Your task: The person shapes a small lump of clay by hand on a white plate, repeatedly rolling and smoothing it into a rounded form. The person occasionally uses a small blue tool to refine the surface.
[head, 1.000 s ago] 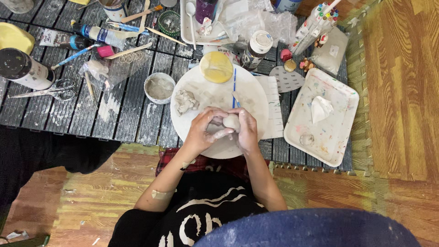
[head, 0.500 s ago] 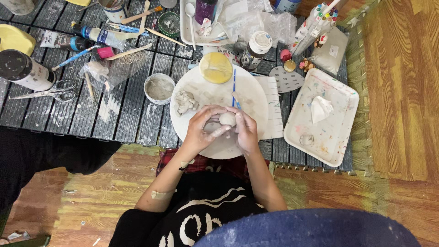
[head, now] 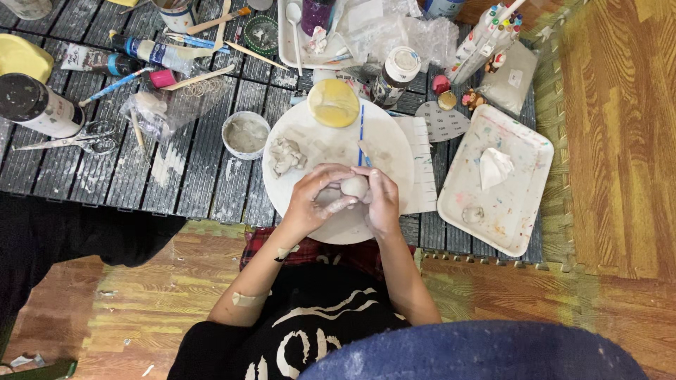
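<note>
Both of my hands cup a small pale ball of clay [head: 354, 186] over the near part of a round white board [head: 394, 151]. My left hand [head: 315, 199] wraps it from the left, fingers curled under and around. My right hand [head: 381, 200] presses against its right side. On the board's left lies a lumpy piece of grey clay [head: 285, 156]. A thin blue-handled tool [head: 362, 134] rests on the board behind my hands, next to a round yellow lid [head: 334, 103].
A small bowl of cloudy water [head: 246, 134] stands left of the board. A white paint-stained tray [head: 496, 179] with a crumpled tissue lies to the right. Scissors [head: 77, 140], brushes, paint bottles and a dark can [head: 36, 105] crowd the slatted grey table at left and back.
My hands have shifted only slightly around the clay ball, turning it between the fingers. Nothing else on the table has moved.
</note>
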